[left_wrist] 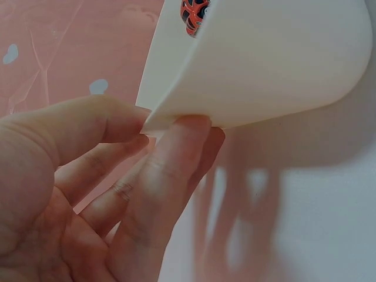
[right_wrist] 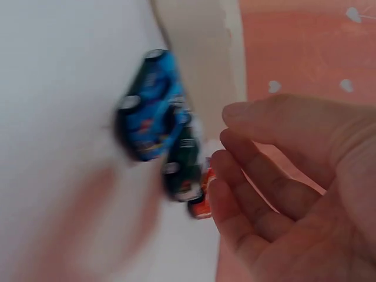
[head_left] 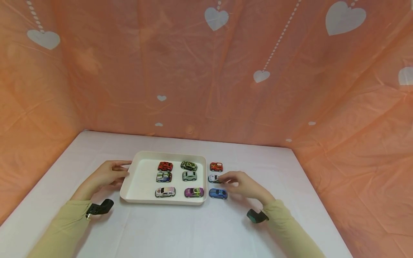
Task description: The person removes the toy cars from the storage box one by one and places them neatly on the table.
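My left hand (head_left: 108,174) pinches the left rim of a white rectangular tray (head_left: 132,182); in the left wrist view its fingers (left_wrist: 182,141) lie against the tray wall. Several toy cars stand in two columns inside, among them a red-and-black one (head_left: 165,166) and a purple-and-green one (head_left: 194,192). Right of the tray three more form a column: a red car (head_left: 216,166), a white car (head_left: 213,178) and a blue car (head_left: 218,193). My right hand (head_left: 243,184) is at the white car, fingers loosely bent with nothing visible between them; contact cannot be told.
A white cloth covers the table (head_left: 155,233). Orange sheeting with white hearts (head_left: 180,71) encloses its back and sides. Both wrists carry dark camera mounts (head_left: 257,216) close above the cloth. The tray's raised right wall (head_left: 205,179) separates the two groups of cars.
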Motion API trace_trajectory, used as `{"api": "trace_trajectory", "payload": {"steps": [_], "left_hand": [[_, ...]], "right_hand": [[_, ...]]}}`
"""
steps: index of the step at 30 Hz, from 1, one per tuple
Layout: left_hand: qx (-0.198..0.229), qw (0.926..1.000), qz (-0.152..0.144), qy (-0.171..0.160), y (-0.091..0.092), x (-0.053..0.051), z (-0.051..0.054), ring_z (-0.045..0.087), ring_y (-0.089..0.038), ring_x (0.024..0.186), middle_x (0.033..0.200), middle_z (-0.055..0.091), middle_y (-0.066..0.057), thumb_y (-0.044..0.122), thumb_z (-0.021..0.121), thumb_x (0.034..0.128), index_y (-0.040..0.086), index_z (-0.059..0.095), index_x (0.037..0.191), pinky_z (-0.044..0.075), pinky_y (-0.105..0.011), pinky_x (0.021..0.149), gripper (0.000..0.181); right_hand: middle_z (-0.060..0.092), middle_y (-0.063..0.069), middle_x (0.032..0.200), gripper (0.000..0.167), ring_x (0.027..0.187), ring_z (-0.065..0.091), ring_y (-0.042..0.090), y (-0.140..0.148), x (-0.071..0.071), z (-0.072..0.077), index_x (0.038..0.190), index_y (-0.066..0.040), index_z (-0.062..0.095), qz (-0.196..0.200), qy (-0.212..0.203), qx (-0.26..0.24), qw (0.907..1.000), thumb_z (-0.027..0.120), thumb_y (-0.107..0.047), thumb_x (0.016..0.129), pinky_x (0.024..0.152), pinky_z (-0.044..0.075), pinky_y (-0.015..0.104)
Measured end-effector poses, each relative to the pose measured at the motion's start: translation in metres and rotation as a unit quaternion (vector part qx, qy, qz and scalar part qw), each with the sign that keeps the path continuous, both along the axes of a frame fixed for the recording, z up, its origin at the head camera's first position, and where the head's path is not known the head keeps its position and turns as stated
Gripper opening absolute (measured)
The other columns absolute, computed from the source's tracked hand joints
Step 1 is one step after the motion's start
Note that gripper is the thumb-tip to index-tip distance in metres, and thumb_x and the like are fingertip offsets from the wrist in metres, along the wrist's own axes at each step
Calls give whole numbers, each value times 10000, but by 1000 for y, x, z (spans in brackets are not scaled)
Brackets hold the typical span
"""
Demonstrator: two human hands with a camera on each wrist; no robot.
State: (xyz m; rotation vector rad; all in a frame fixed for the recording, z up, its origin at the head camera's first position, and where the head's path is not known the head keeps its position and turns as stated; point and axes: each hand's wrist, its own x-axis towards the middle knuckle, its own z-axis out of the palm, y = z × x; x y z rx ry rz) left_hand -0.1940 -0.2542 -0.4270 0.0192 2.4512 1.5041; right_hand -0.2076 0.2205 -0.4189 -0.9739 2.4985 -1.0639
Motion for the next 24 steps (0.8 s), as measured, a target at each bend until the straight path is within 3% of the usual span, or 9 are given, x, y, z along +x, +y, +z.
{"api": "trace_trajectory", "payload": {"steps": [10, 16, 24], "left_hand": [[50, 10000, 34, -52, 0, 0, -1, 632, -184, 709, 1111, 604, -258, 36, 609, 911, -81, 373, 1411, 535, -313, 570, 565], [21, 10000, 12, -47, -1, 0, -1, 635, -190, 720, 1113, 605, -261, 41, 606, 916, -80, 365, 1415, 535, -314, 578, 567], [-17, 10000, -27, 3, -2, -1, -2, 649, -187, 752, 1074, 628, -238, 37, 607, 913, -81, 364, 1415, 534, -313, 594, 570]], "right_hand": [[624, 146, 1204, 391, 1068, 597, 323, -26, -17, 29, 1229, 28, 599, 249, 299, -395, 9985, 671, 33, 845, 956, 450, 412], [629, 116, 1176, 457, 1054, 605, 243, -50, -28, 42, 1281, -23, 571, 334, 298, -725, 9964, 680, 40, 842, 933, 449, 499], [604, 141, 1233, 470, 1147, 553, 289, -80, -48, 46, 1311, -27, 553, 346, 245, -786, 9960, 685, -1, 861, 1004, 409, 349]]}}
